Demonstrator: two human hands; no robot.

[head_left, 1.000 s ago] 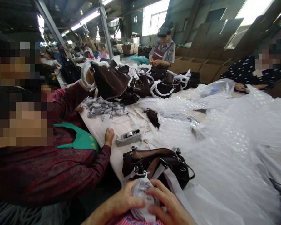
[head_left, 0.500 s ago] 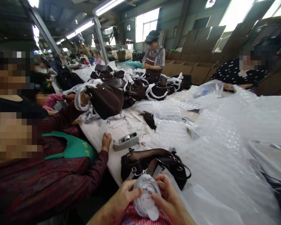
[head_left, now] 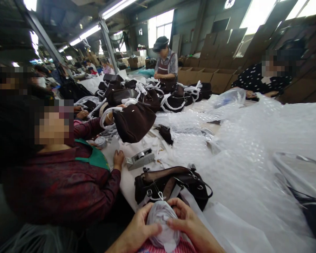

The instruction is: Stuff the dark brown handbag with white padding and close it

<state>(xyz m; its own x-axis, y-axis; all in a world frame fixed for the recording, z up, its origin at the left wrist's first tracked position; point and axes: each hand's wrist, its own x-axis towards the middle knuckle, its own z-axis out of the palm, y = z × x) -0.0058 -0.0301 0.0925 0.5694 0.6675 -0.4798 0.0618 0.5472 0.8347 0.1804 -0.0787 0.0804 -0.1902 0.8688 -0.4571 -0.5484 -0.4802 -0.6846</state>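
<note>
The white wrapped bundle (head_left: 162,225) is a pale, crinkled lump of thin plastic or foam sheet, rounded at its top and narrowing to a loose flap at the bottom edge of the view; its surface is creased and slightly translucent, and what it encloses cannot be told; its long axis runs near-vertical in the picture — the domed end pointing away from the person toward the table, the flap end toward the lap; it sits low at the centre, just in front of the table's near edge, above a strip of pink striped cloth (head_left: 150,247). The left hand (head_left: 140,228) cups its left flank, thumb laid across the front and fingers pressed together against the sheet; the right hand (head_left: 185,221) closes on its right side, fingertips curled over the top and the thumb pinching the wrap toward the middle. Just beyond the bundle lies a dark brown handbag (head_left: 173,184) with metal rings, on the white table (head_left: 126,179); a tape dispenser (head_left: 140,159) stands further off, near a co-worker's hand (head_left: 118,158) in a maroon sleeve; bubble wrap (head_left: 252,147) spreads over the right — another brown bag (head_left: 134,121) is held up beyond.
</note>
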